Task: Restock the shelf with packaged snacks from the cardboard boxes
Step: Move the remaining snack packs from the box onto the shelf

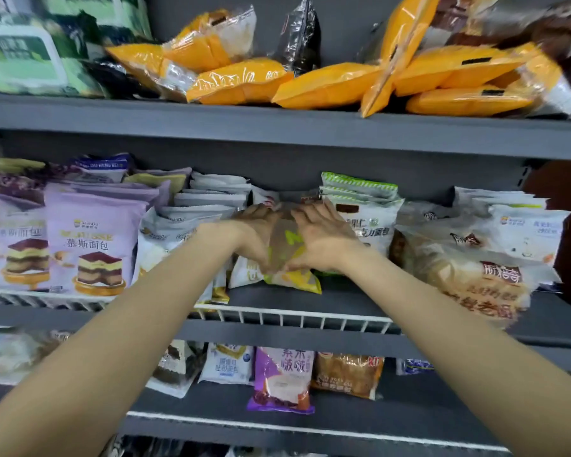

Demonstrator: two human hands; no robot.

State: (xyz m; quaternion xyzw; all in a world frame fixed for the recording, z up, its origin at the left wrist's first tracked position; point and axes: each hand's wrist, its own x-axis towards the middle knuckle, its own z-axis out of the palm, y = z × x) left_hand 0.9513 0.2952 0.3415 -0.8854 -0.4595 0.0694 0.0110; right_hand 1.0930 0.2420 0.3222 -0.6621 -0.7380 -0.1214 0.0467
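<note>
Both my hands reach into the middle shelf (294,301). Between them stands a brown snack packet with yellow-green print (289,252), upright in the gap between two rows. My left hand (256,234) holds its left side and my right hand (320,237) holds its right side, fingers over the top edge and thumbs near its lower part. White packets (208,206) stand in a row to the left. White and green packets (366,209) stand to the right. No cardboard box is in view.
Purple cake packets (93,239) fill the shelf's left end, clear bread bags (475,265) its right. A white wire rail (294,316) runs along the shelf front. Orange packets (327,84) lie on the upper shelf. Several packets (282,377) stand on the lower shelf.
</note>
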